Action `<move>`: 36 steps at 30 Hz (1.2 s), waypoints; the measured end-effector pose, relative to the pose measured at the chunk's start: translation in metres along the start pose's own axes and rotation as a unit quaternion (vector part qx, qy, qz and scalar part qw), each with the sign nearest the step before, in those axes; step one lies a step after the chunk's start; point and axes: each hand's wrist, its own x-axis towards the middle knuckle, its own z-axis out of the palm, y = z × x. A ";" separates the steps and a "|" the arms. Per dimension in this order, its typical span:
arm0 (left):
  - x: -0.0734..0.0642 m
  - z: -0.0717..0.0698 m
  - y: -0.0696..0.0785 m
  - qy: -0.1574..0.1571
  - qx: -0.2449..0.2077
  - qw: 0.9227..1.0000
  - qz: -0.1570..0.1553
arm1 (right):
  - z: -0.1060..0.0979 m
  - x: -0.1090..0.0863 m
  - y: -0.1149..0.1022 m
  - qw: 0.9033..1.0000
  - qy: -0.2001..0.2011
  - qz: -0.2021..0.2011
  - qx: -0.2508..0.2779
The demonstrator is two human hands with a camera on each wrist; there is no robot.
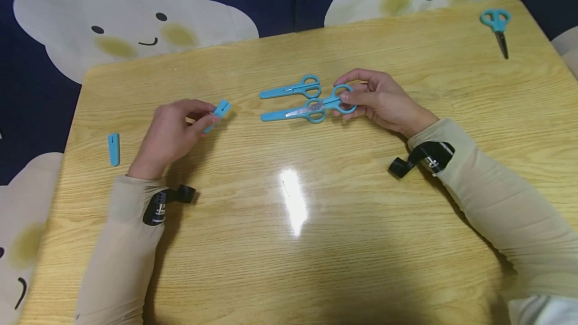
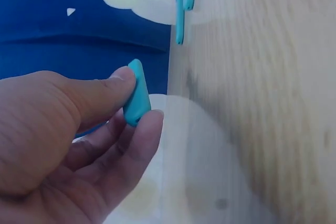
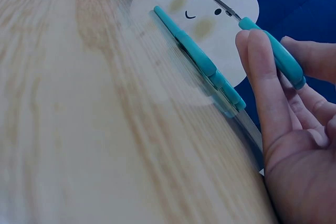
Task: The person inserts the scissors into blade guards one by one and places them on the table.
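My left hand (image 1: 164, 134) pinches a small blue scissor cover (image 1: 223, 108) between thumb and fingers, raised off the table; the left wrist view shows the cover (image 2: 137, 98) tilted. With thumb and fingers my right hand (image 1: 386, 102) holds a pair of blue-handled scissors (image 1: 331, 102) by the finger loops. Their bare, closed metal blades point left, towards the cover, and show in the right wrist view on the scissors (image 3: 275, 51). Below those blades lie covered scissors (image 1: 273, 116), partly overlapped by them. Just behind lies another covered pair (image 1: 279, 93), also pointing left.
A second loose blue cover (image 1: 114, 149) lies near the left edge of the wooden table (image 1: 253, 265). Uncovered scissors (image 1: 497, 25) lie at the far right corner. Dark blue cloth with white clouds (image 1: 198, 19) surrounds the table's back and left sides.
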 end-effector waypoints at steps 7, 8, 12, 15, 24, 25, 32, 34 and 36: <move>0.003 0.010 0.003 0.008 -0.012 1.000 0.028 | 0.000 0.001 0.000 1.000 -0.001 -0.001 -0.001; 0.003 0.011 0.003 0.008 -0.013 0.999 0.029 | 0.000 0.001 -0.001 1.000 -0.001 -0.002 0.000; 0.002 0.015 0.006 0.000 -0.015 0.999 0.035 | 0.000 0.001 -0.001 1.000 -0.004 -0.004 0.001; 0.003 0.017 0.008 -0.005 -0.025 0.999 0.040 | 0.000 0.001 -0.001 1.000 -0.004 -0.004 0.001; 0.002 0.024 0.015 -0.011 -0.034 0.997 0.069 | 0.000 0.001 -0.001 1.000 0.003 -0.001 0.002; 0.002 0.025 0.015 -0.013 -0.036 0.997 0.068 | 0.001 0.001 -0.001 1.000 0.004 0.000 0.003; 0.002 0.029 0.021 -0.030 -0.060 0.996 0.053 | 0.001 0.000 -0.001 1.000 0.005 0.002 0.005; 0.002 0.030 0.023 -0.033 -0.063 0.996 0.051 | 0.001 0.000 -0.001 1.000 0.006 0.003 0.005; 0.003 0.032 0.024 -0.034 -0.069 0.996 0.051 | 0.001 0.000 -0.001 1.000 0.007 0.005 0.006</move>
